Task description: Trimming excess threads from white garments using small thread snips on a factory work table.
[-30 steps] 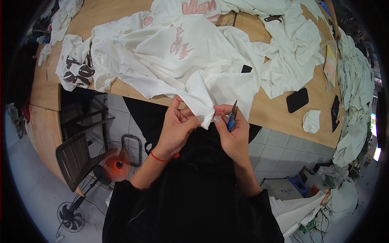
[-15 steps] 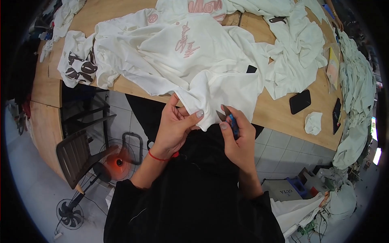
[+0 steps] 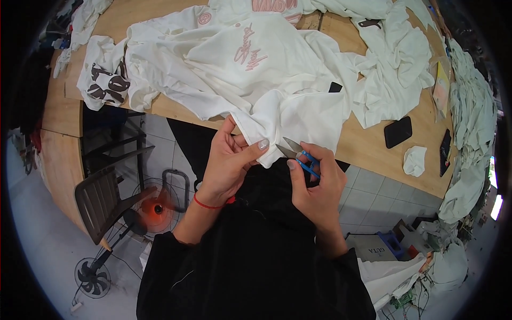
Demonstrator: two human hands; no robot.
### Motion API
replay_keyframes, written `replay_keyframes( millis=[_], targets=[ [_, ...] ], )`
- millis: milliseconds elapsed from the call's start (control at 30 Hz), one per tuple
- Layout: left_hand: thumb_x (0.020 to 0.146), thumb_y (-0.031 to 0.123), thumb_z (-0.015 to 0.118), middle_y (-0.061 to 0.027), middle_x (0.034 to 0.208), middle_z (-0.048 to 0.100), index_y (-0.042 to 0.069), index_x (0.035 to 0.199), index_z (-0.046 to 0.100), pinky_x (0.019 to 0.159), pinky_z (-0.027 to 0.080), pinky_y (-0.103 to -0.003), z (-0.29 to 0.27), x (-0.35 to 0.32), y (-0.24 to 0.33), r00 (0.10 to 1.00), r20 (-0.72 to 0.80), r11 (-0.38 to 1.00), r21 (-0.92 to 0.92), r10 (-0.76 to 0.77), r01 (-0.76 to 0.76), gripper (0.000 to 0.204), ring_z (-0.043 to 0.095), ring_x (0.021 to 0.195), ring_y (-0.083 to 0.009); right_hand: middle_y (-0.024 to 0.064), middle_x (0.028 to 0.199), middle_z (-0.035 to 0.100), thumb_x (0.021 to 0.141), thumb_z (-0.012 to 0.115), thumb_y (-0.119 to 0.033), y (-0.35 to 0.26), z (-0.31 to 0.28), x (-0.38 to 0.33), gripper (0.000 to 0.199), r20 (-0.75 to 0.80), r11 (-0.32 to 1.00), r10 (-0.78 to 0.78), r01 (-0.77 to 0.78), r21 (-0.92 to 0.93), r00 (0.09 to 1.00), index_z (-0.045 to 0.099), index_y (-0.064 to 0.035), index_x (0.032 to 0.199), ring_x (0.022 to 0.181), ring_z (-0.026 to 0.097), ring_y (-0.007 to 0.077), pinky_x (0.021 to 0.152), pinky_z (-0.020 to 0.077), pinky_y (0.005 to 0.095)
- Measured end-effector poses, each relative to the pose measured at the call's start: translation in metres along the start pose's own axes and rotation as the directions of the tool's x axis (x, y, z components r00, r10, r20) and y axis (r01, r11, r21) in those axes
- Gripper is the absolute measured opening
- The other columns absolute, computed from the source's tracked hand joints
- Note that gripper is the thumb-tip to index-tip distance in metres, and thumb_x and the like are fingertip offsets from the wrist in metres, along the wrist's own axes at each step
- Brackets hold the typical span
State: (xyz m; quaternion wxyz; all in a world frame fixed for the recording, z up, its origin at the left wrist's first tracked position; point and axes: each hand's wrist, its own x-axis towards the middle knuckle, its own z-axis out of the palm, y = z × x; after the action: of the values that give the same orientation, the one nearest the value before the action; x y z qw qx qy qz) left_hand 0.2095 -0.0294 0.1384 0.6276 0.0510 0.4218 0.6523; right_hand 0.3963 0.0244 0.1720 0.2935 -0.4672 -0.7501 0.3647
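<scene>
A white shirt (image 3: 213, 64) with pink raised lettering lies spread over the table, its near part hanging off the front edge. My left hand (image 3: 232, 152) pinches that hanging edge between thumb and fingers. In my right hand (image 3: 320, 178) is a pair of blue-handled thread snips (image 3: 306, 161). Their metal blades stand apart and point left at the cloth beside my left thumb; whether they touch it I cannot tell. A small black tag (image 3: 335, 87) shows on the shirt further back.
On the wooden table (image 3: 368, 154) are a black phone (image 3: 398, 132), a crumpled white scrap (image 3: 414, 161) and more white garments (image 3: 394, 64). A slatted chair (image 3: 98, 205) and an orange-centred fan (image 3: 158, 209) stand at the left. A pile of pale cloth (image 3: 472, 106) borders the right.
The snips have turned in my right hand, so their blades and blue handles show more plainly, blades further apart. My left hand keeps its pinch on the shirt.
</scene>
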Motion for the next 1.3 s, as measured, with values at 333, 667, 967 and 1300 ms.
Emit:
replay_keyframes(
  millis=[333, 667, 967, 1300],
  targets=[
    [0.095, -0.008, 0.076, -0.0204, 0.125, 0.075, -0.001, 0.151, 0.039, 0.094, 0.063, -0.034, -0.004, -0.002, -0.003, 0.999, 0.030, 0.998, 0.057, 0.032, -0.033, 0.067, 0.077, 0.109, -0.0211, 0.0083, 0.084, 0.070, 0.086, 0.085, -0.002, 0.009, 0.001, -0.001, 0.032, 0.031, 1.000, -0.006, 0.005, 0.031, 0.999, 0.070, -0.0008, 0.115, 0.068, 0.069, 0.0172, 0.057, 0.0502, 0.0275],
    [0.094, -0.008, 0.075, -0.0213, 0.125, 0.075, -0.001, 0.150, 0.040, 0.097, 0.062, -0.034, -0.001, -0.005, -0.002, 0.997, -0.002, 0.995, 0.058, 0.082, -0.081, 0.066, 0.076, 0.112, -0.0222, 0.0027, 0.100, 0.068, 0.094, 0.075, 0.002, 0.027, 0.005, 0.005, 0.031, 0.000, 0.646, 0.303, -0.206, 0.736, 0.953, 0.066, 0.0009, 0.124, 0.075, 0.048, 0.0029, 0.062, 0.0372, 0.0192],
    [0.093, -0.009, 0.077, -0.0199, 0.122, 0.075, 0.000, 0.136, 0.046, 0.097, 0.062, -0.032, 0.000, -0.007, -0.004, 0.992, 0.038, 0.973, 0.192, 0.121, -0.126, 0.054, 0.075, 0.112, -0.0200, 0.0051, 0.090, 0.062, 0.091, 0.068, 0.009, 0.015, 0.027, 0.014, 0.016, 0.078, 0.940, 0.000, -0.026, 0.340, 0.997, 0.068, -0.0019, 0.103, 0.068, 0.049, 0.0096, 0.061, 0.0402, 0.0261],
    [0.091, -0.007, 0.080, -0.0185, 0.115, 0.078, 0.000, 0.135, 0.046, 0.093, 0.062, -0.031, -0.003, -0.012, -0.004, 0.998, 0.040, 0.955, 0.290, 0.058, -0.067, 0.056, 0.077, 0.106, -0.0183, -0.0044, 0.091, 0.056, 0.108, 0.059, -0.004, 0.029, 0.028, 0.006, 0.002, 0.330, 0.523, 0.258, -0.418, 0.743, 0.908, 0.059, -0.0021, 0.107, 0.072, 0.045, 0.0042, 0.066, 0.0375, 0.0217]
  ],
)
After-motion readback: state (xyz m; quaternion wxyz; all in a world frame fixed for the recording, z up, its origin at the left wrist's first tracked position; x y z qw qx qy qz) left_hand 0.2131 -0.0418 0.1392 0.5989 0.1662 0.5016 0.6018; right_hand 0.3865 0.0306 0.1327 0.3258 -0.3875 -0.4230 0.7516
